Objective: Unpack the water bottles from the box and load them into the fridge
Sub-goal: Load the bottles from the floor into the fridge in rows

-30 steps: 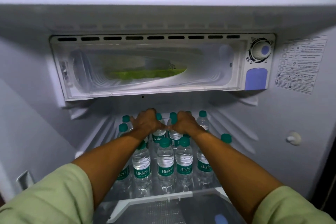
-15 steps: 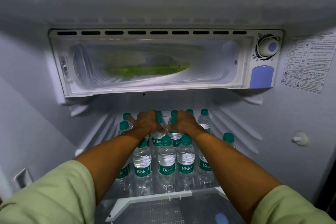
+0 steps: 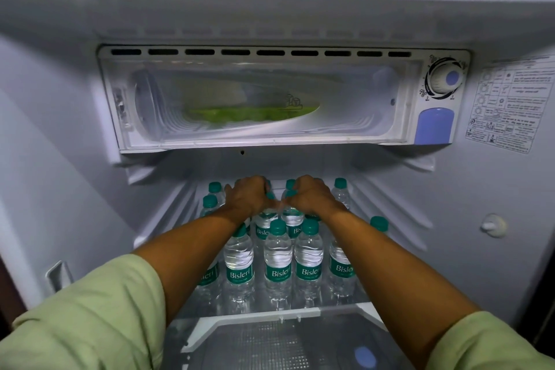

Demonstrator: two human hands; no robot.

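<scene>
White fridge walls (image 3: 60,159) frame a glass shelf (image 3: 258,314) below the freezer box (image 3: 258,99), already crowded with upright water bottles (image 3: 277,261) in rows. Both arms reach to the back rows: the left hand (image 3: 247,197) and right hand (image 3: 312,195) each curl down over bottle tops. Loading looks well advanced; the box is out of sight, so what remains is unknowable.

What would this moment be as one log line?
left hand | grips clear green-capped water bottle | right hand | grips neighbouring bottle | white fridge shelf
</scene>
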